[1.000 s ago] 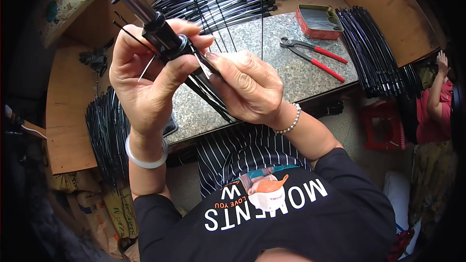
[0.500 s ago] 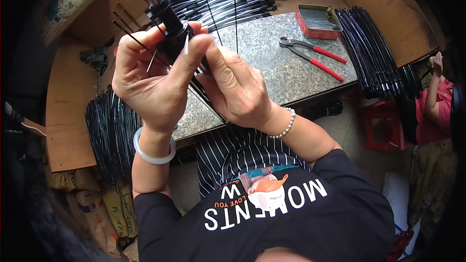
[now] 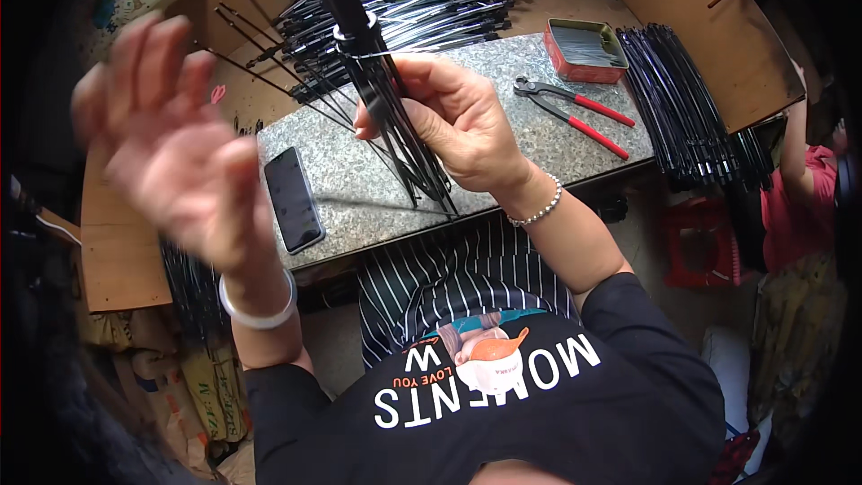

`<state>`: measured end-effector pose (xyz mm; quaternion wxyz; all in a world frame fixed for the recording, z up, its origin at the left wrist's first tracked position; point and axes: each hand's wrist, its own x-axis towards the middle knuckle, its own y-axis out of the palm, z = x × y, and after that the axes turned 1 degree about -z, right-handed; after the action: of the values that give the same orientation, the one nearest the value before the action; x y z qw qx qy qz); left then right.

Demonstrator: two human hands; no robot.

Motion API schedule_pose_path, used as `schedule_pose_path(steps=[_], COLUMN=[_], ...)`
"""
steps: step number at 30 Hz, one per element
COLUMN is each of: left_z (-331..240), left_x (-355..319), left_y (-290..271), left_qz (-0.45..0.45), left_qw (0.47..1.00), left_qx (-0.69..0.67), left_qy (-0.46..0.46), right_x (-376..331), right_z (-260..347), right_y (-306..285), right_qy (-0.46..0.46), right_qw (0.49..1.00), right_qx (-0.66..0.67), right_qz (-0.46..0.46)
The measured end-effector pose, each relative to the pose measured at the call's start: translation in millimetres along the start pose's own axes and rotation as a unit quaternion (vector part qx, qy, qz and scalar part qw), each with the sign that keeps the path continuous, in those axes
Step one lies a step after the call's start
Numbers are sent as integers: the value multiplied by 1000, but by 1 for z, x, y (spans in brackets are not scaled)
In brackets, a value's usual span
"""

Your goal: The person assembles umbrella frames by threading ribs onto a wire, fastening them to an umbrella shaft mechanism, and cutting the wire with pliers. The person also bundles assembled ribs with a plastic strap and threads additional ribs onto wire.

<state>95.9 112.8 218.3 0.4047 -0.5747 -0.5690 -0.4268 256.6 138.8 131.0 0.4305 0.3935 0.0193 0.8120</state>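
Observation:
My right hand (image 3: 458, 126) grips the black ribs of an umbrella frame (image 3: 373, 94), held upright over the worktop with its shaft running off the top edge. A thin pale wire (image 3: 348, 45) circles the dark collar where the ribs meet, one end sticking out to the right. Several thin ribs splay out toward the upper left. My left hand (image 3: 184, 153) is raised to the left of the frame, smeared by motion, its fingers apart and nothing visible in them. Below it and to its right, a dark phone (image 3: 294, 200) lies on the speckled worktop (image 3: 359, 224).
Red-handled pincers (image 3: 579, 117) lie on the right beside a red tin (image 3: 584, 52) of thin wires. Bundled black umbrella frames (image 3: 678, 103) stack along the right edge; more frames (image 3: 404, 0) pile up behind. At far right is another person's pink sleeve (image 3: 799, 207) near a red stool (image 3: 700, 238).
My left hand has come off the umbrella frame and moved left, opening. The frame has shifted slightly right and lower in my right hand, and the phone has come into view.

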Motion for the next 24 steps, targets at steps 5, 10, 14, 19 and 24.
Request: schedule_pose_path(steps=[5, 10, 14, 19, 24], left_z=[30, 30, 28, 28, 34], left_x=[-23, -13, -10, -10, -11], left_y=[-1, -2, -2, -3, -6], left_qz=[58, 101, 124, 124, 142], left_qw=[987, 949, 927, 926, 933], left_qx=[-20, -113, -154, -159, -157], left_qy=[-150, -278, -318, -320, -290], right_x=[-3, -1, -3, -6, -16], right_z=[-1, 2, -2, -1, -22], right_y=[0, -3, -3, 2, 17], right_qy=[43, 70, 31, 52, -87], right_qw=[999, 995, 999, 998, 989], right_qx=[-10, -53, -22, -47, -106], right_qz=[24, 41, 27, 6, -60])
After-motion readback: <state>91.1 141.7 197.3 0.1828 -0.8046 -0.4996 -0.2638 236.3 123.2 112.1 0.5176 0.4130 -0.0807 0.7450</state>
